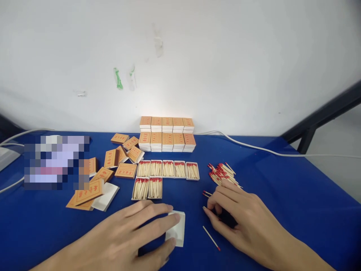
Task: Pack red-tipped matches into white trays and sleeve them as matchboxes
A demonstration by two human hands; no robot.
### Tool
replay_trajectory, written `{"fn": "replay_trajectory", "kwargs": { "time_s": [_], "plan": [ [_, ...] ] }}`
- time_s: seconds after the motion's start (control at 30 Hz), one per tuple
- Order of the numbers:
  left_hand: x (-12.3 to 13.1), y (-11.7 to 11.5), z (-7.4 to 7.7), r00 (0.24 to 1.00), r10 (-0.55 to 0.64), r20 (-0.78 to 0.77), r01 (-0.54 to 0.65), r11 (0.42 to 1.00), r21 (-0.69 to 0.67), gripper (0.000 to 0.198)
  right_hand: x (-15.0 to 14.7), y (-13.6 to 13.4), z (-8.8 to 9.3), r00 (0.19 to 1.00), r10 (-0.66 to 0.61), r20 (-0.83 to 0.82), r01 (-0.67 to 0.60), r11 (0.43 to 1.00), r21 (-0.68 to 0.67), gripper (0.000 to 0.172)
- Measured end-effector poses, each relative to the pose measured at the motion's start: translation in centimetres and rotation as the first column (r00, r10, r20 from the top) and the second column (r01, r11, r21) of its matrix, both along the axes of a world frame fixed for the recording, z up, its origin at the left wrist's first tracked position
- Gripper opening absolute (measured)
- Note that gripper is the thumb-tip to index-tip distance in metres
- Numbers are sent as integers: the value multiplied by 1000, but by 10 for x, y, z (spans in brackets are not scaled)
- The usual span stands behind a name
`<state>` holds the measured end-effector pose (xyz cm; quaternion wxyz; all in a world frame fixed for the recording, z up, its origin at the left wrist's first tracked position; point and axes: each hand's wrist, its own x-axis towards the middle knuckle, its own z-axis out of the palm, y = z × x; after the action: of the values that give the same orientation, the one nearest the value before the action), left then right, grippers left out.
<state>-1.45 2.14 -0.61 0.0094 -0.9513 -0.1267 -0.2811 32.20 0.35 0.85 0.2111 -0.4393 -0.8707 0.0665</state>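
An unfilled white matchbox tray [178,230] lies on the blue table, its left side under the fingertips of my left hand [141,229]. That hand's fingers are bent and somewhat apart as they hold the tray. My right hand [237,210] is curled just below a loose heap of red-headed matches [222,173]. A couple of matches [207,193] stick out to the left from its bent fingers, their other ends hidden. A single match [211,238] lies between the two hands, head toward me.
Filled match trays [168,169] stand in two rows at the centre. Behind them are stacked orange matchboxes [167,139] by the wall. Loose orange covers [126,170] are scattered left, near a blurred-out object [56,162]. A white cable [254,148] runs along the back right.
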Motion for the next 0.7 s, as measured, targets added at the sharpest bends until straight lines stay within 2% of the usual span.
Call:
{"fn": "replay_trajectory", "kwargs": {
  "time_s": [0.2,0.37,0.7],
  "plan": [
    [-3,0,-1,1000,14,-11,-14,1000,22,31,0,0,-2,1000,-10,4,10,1000,-7,22],
    [-2,4,1,999,-33,-20,33,999,13,29,2,-2,-6,999,-52,-15,51,998,-22,19],
    [0,6,-3,998,-61,5,61,998,9,32,3,-3,-5,996,-42,-74,37,997,-74,13]
  ]
}}
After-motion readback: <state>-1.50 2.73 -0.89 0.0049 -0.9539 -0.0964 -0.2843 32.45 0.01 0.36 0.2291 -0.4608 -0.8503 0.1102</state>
